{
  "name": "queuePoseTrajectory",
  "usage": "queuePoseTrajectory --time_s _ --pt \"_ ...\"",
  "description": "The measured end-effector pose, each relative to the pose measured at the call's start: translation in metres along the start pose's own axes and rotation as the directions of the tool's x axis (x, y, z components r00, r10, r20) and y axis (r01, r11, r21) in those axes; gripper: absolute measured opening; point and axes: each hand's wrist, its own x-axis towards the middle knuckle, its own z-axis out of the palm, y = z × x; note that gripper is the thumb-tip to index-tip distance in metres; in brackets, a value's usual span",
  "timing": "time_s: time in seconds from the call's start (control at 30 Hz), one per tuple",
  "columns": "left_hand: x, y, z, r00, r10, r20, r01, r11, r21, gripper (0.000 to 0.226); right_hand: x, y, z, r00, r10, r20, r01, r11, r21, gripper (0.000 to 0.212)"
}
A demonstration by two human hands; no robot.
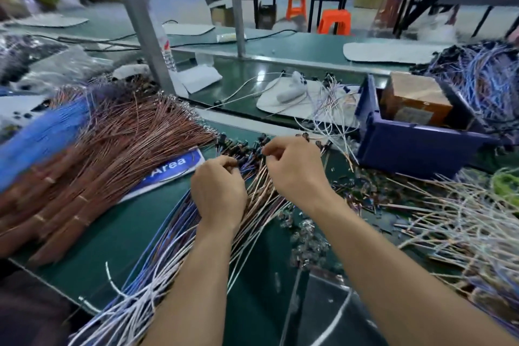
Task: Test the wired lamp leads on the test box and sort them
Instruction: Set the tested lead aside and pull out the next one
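A loose bunch of wired lamp leads (168, 236), blue, white and brown with small dark heads, fans across the green bench toward me. My left hand (217, 191) lies on this bunch with fingers curled into the wires near their dark heads. My right hand (295, 166) is just to the right, its fingers pinching the lead heads (247, 149) at the far end of the bunch. A dark blue bin (415, 146) holding a brown box (415, 98) stands at the right. Which object is the test box I cannot tell.
Bound bundles of brown wire (112, 154) and blue wire (42, 135) fill the left. A tangled heap of pale leads (463, 222) covers the right. Loose clear parts (306, 239) lie near my right forearm. A grey post (140, 22) rises behind; a blue "Area" label (168, 171) lies on the bench.
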Motion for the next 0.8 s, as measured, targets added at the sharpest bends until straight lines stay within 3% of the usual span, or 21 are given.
queuePoseTrajectory --time_s 0.13,0.23,0.3,0.37,0.53,0.6,0.7,0.73,0.8 --pt "-0.002 0.008 -0.004 0.991 0.058 -0.121 -0.062 0.998 -0.031 0.015 -0.011 0.002 0.008 0.996 0.048 0.069 -0.056 0.992 0.111 0.02" --pt "-0.007 0.019 -0.007 0.983 0.071 -0.168 -0.115 0.958 -0.264 0.01 -0.016 0.004 0.008 0.976 0.127 0.178 -0.174 0.944 0.28 0.023" --pt "-0.014 0.028 -0.008 0.968 0.188 -0.169 -0.239 0.897 -0.371 0.012 -0.021 0.004 0.003 0.963 0.131 0.236 -0.224 0.874 0.43 0.033" --pt "-0.02 0.033 -0.007 0.943 0.299 -0.145 -0.332 0.841 -0.427 0.015 -0.026 0.004 -0.006 0.971 0.12 0.205 -0.213 0.817 0.536 0.035" --pt "-0.04 0.042 -0.005 0.89 0.449 0.075 -0.341 0.768 -0.542 0.036 -0.039 0.006 -0.04 0.984 0.177 -0.021 -0.115 0.723 0.681 0.037" --pt "-0.046 0.042 -0.005 0.872 0.478 0.109 -0.364 0.781 -0.508 0.039 -0.045 0.013 -0.065 0.944 0.319 -0.091 -0.114 0.571 0.813 0.039" --pt "-0.047 0.041 -0.006 0.861 0.468 0.2 -0.286 0.769 -0.572 0.027 -0.053 0.037 -0.111 0.849 0.527 -0.04 -0.047 0.15 0.988 0.042" --pt "-0.047 0.042 -0.007 0.849 0.474 0.231 -0.268 0.765 -0.585 0.024 -0.057 0.046 -0.127 0.828 0.559 -0.04 0.0 0.071 0.997 0.042" --pt "-0.05 0.045 -0.006 0.819 0.501 0.28 -0.269 0.766 -0.584 0.024 -0.066 0.065 -0.152 0.814 0.578 -0.054 0.047 0.028 0.999 0.044"
